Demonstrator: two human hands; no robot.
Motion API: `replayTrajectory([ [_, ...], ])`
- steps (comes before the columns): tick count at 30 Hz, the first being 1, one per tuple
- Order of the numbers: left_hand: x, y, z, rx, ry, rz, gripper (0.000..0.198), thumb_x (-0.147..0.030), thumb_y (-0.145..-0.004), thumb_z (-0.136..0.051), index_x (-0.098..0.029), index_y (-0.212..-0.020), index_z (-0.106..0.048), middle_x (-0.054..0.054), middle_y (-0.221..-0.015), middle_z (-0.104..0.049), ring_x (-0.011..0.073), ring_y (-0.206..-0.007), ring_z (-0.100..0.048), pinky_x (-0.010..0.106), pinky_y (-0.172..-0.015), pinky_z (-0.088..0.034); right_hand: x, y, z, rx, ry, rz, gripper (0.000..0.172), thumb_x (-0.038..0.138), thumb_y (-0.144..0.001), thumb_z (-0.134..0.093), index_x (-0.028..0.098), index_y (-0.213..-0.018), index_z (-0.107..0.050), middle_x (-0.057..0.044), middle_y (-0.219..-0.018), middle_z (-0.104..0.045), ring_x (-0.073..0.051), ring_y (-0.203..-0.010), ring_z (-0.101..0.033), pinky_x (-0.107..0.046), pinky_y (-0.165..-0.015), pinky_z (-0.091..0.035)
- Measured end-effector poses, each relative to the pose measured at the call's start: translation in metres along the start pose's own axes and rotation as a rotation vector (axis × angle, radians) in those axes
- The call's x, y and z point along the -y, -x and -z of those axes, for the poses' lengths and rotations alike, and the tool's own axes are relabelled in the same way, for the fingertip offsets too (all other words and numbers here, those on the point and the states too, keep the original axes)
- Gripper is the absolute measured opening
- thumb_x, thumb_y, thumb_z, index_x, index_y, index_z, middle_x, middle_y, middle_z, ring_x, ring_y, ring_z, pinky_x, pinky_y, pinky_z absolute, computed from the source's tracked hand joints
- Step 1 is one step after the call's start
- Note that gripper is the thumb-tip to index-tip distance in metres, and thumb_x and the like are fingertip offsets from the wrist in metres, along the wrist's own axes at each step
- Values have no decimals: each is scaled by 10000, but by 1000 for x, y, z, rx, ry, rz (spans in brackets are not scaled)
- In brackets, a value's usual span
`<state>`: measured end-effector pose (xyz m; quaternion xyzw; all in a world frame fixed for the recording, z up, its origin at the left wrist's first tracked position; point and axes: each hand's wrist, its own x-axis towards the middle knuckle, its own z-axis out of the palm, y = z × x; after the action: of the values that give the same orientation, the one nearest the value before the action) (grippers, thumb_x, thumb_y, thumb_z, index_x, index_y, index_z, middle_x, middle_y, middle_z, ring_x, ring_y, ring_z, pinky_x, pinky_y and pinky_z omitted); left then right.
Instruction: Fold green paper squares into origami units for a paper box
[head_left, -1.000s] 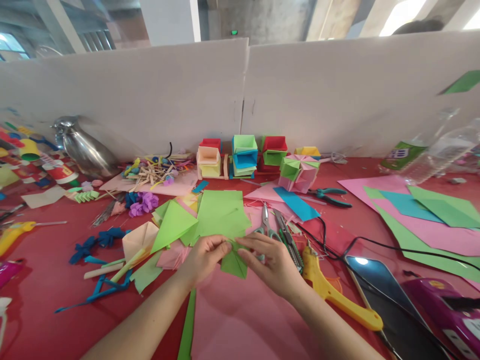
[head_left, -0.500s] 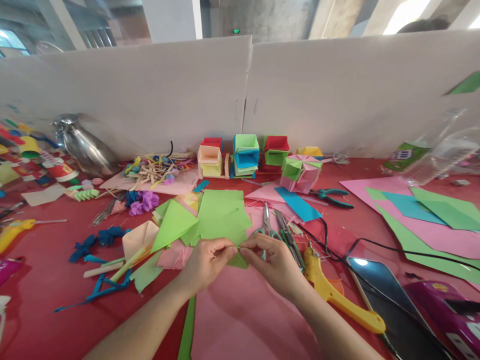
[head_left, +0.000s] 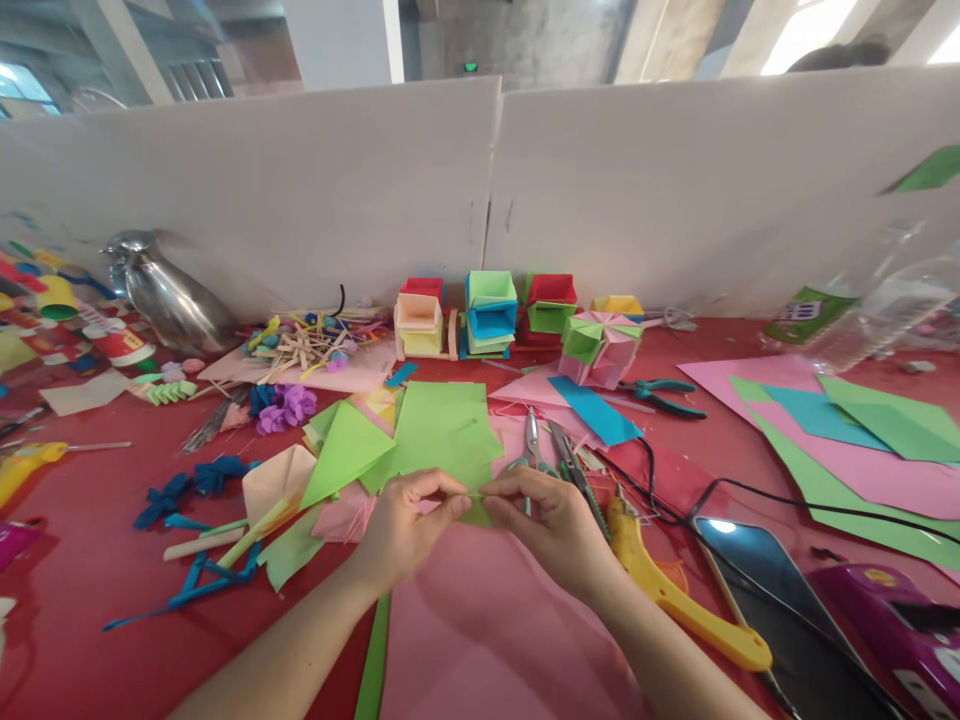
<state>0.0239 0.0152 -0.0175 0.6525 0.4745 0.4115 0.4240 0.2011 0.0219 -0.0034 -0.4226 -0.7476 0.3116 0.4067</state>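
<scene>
A small piece of green paper (head_left: 478, 512) is pinched between my two hands, its upper edge at my fingertips. My left hand (head_left: 414, 520) grips its left side with thumb and forefinger, and my right hand (head_left: 546, 515) grips its right side the same way. Much of the piece is hidden by the fingers. Below them lies a large pink sheet (head_left: 502, 620). Just beyond the hands are a flat green sheet (head_left: 442, 425) and, partly behind my right hand, a pair of scissors (head_left: 532, 440).
To the right lie a cutter (head_left: 574, 465), a yellow glue gun (head_left: 675, 595), black cables, a phone (head_left: 787, 600) and pliers (head_left: 664, 395). Folded paper boxes (head_left: 491, 315) stand at the back before a white partition (head_left: 300, 190). Paper scraps and blue flowers (head_left: 217, 473) lie left.
The lower part of the green piece shows less below my fingertips than before. Both hands keep their pinch and have barely moved.
</scene>
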Motion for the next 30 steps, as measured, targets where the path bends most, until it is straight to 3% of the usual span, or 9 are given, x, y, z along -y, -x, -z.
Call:
replayTrajectory([
  [3,2,-1,0,-105,5,21,194,-351,-768,-637,-193,-878,-613,21,-851,-634,170,-824,-570,239,-730,-417,-2,1,-1,-82,59,104,130,195,-831,-550,207,-785,-671,-21,-705,-655,-134,-627,-596,-240,-554,-464],
  [5,3,-1,-1,-178,36,38,230,-396,-756,-643,-187,-829,-582,18,-825,-612,166,-812,-563,241,-725,-415,-4,2,0,-180,132,213,144,189,-847,-530,217,-837,-670,-39,-761,-666,-152,-697,-616,-266,-617,-494],
  [9,4,-2,-2,25,330,208,422,-514,-839,-470,-156,-642,-575,16,-629,-580,133,-611,-540,246,-615,-422,-6,2,1,-246,285,406,176,150,-843,-533,239,-881,-679,-51,-833,-675,-165,-761,-612,-302,-673,-504],
  [12,5,-4,-3,50,560,320,312,-450,-777,-599,-148,-699,-600,13,-656,-620,122,-601,-577,240,-614,-450,-7,2,-1,-177,302,447,168,151,-830,-559,253,-896,-676,-52,-858,-663,-171,-778,-595,-313,-672,-501],
  [14,6,-5,-3,-8,613,343,255,-375,-726,-675,-153,-672,-563,-11,-603,-609,113,-579,-588,223,-602,-454,-9,3,-3,-152,244,374,170,190,-816,-594,252,-962,-654,-64,-941,-640,-188,-854,-588,-325,-700,-505],
  [17,8,-7,-4,-71,621,340,260,-349,-708,-696,-158,-658,-526,-19,-589,-622,114,-563,-605,222,-592,-466,-12,3,-6,-159,75,144,337,259,-785,-640,234,-1114,-573,-83,-1056,-588,-195,-907,-580,-339,-744,-506],
  [20,8,-7,-6,-54,586,338,247,-362,-707,-694,-155,-694,-561,-7,-613,-649,121,-571,-618,235,-602,-485,-14,2,-8,-82,-166,-93,418,269,-796,-609,209,-1193,-491,-54,-936,-608,-162,-800,-594,-321,-712,-507],
  [24,6,-5,-9,18,493,317,273,-356,-670,-724,-135,-810,-649,27,-673,-682,134,-616,-625,240,-604,-497,-13,0,-11,25,-404,-251,333,263,-769,-606,171,-1079,-527,13,-720,-565,-129,-666,-578,-271,-619,-483],
  [30,3,-4,-8,31,493,392,283,-367,-653,-727,-120,-774,-661,38,-635,-683,123,-535,-607,235,-551,-498,-10,-2,-9,113,-659,-377,274,303,-715,-665,167,-930,-564,-2,-730,-606,-139,-687,-609,-293,-676,-488],
])
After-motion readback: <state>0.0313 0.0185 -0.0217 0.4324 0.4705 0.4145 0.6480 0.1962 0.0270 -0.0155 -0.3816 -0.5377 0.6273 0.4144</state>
